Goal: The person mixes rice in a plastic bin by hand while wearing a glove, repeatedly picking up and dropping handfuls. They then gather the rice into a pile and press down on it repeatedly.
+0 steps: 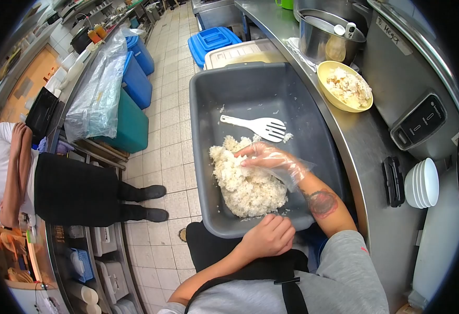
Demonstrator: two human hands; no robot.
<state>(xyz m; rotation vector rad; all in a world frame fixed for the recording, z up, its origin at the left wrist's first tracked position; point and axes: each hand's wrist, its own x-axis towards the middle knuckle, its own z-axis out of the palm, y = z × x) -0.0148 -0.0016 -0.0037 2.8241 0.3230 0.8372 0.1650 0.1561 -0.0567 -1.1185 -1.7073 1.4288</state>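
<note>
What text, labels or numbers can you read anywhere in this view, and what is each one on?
"No Mega" (handwritten, last letters unsure): tape strip on the steel appliance at top right.
Control panel on that appliance: small logo and markings, too small to read.
Grey tub, yellow bowl, white spatula: no text visible.

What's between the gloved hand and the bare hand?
Head view: white rice and the grey tub's rim, between right hand and left hand.
</note>
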